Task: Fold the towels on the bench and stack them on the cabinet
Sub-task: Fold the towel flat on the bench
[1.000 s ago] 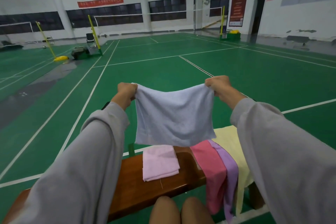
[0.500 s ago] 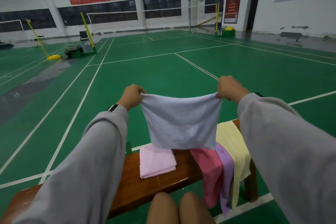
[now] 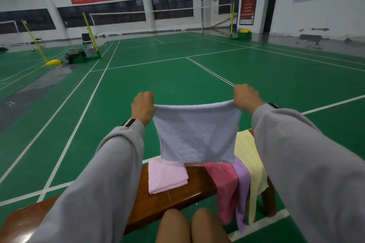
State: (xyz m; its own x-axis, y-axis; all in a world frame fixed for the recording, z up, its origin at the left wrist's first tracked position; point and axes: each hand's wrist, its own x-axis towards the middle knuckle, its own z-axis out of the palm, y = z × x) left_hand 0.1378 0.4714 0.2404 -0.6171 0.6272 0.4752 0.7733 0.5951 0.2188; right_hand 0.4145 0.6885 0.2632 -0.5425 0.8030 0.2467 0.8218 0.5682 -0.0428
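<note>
Left hand [image 3: 143,107] pinches one top corner of the grey towel [image 3: 197,138], right hand [image 3: 245,97] the other, both fists closed; I judge it hangs taut over the bench [image 3: 197,185] to square it for folding.

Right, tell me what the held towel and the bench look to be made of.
The pale blue towel: soft cloth, probably cotton terry, matte; its surface is fuzzy, threads stray from it, and it sags limply. The bench: wood, seemingly varnished to a gloss; red-brown with faint grain and bright reflections.
</note>
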